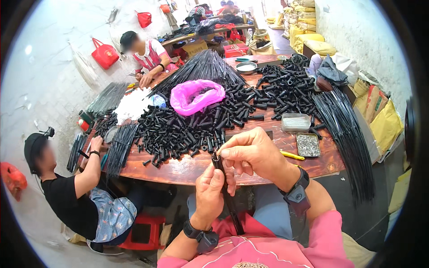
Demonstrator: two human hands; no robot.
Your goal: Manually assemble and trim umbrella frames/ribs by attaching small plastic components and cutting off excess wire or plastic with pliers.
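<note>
My left hand [210, 190] is wrapped round a bundle of slim black rods [230, 209], which slants from my lap up to the table's front edge. At the bundle's upper end my right hand [248, 152] is closed in a pinch. Whatever lies between its fingertips is too small to make out. Just beyond both hands spreads a heap of short black tubular parts [174, 127]. To the right of my right hand lie a yellow-handled tool [292, 155], a square tin of small metal bits [308, 145] and a clear box of thin pins [296, 121].
A pink plastic bag [178, 100] sits on the heap. Long black rods [346, 143] overhang the table's right end; more rods [201, 69] lie behind. One co-worker [67, 187] sits at the left, another [149, 58] at the far left. A red stool [143, 232] stands below.
</note>
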